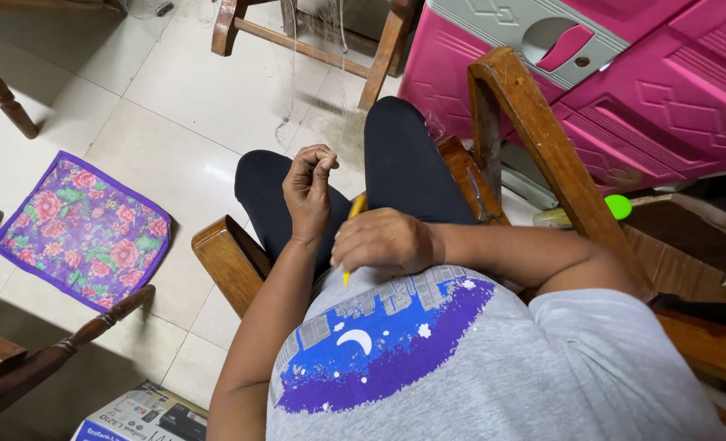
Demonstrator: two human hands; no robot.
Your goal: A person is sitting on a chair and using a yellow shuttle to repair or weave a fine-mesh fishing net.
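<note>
I sit on a wooden chair and look down at my lap and black trousers. My left hand is raised over my left knee, fingers pinched together; what it holds is too small to tell. My right hand lies against my grey printed shirt and is closed around a thin yellow stick, like a pencil or hook, whose ends show above and below the fist.
A floral purple-edged cloth lies on the tiled floor at left. A pink plastic cabinet stands at top right behind the chair's arm. A printed box sits at the bottom. Other chair legs stand ahead.
</note>
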